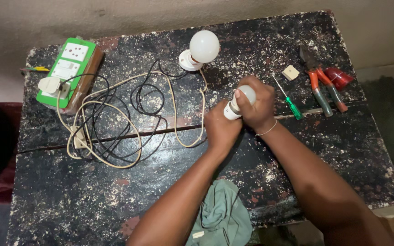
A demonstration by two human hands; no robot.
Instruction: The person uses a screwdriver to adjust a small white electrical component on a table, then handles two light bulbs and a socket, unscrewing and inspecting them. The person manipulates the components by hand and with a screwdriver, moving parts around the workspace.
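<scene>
We hold bulb [242, 101] above bench [334, 150] centre | right hand [258, 107] fingers closed round globe | left hand [220, 130] closed at base | grip glass lightly, twist from base.

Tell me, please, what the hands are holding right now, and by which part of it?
Both hold one white light bulb. The right hand wraps the rounded globe; the left hand grips at its base end, which the fingers hide.
</scene>
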